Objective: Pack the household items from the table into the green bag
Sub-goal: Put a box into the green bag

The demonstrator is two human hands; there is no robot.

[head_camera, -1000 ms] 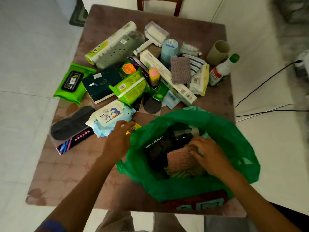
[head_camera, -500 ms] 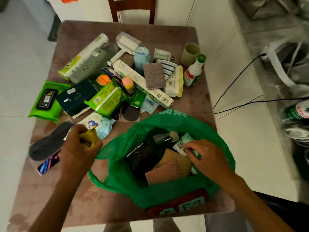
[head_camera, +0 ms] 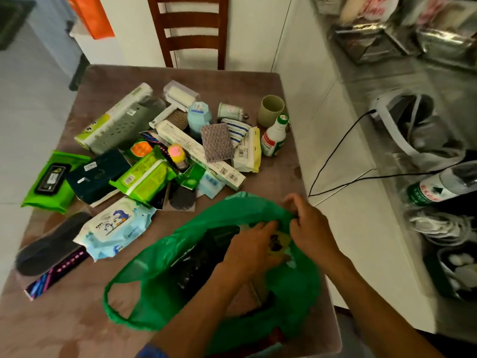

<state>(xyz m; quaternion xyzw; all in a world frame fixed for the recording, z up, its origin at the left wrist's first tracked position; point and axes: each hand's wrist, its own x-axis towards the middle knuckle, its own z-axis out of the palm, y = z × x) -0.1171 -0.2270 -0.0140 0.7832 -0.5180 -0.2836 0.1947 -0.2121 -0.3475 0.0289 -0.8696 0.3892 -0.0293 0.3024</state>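
Observation:
The green bag (head_camera: 165, 293) lies open at the near edge of the brown table (head_camera: 64, 326), with dark packets inside. My left hand (head_camera: 251, 250) is inside the bag's mouth, shut on a small yellow packet (head_camera: 280, 241) with dark print. My right hand (head_camera: 308, 228) pinches the bag's far right rim beside that packet. Several items remain on the table: a pale blue wipes pack (head_camera: 116, 228), a lime green pack (head_camera: 145, 175), a long white box (head_camera: 198, 155), a white bottle with a green cap (head_camera: 275, 136).
A black insole in a sleeve (head_camera: 49, 250) and green wipes pack (head_camera: 53, 182) lie at the left. A beige cup (head_camera: 271, 111) stands far right. A wooden chair (head_camera: 189, 32) is behind the table. Black cables (head_camera: 333, 156), shoes and a bottle lie on the floor right.
My left hand carried the yellow packet from the table's left side into the bag's mouth. My right hand rose from the bag's contents to its far rim. The view tilted up.

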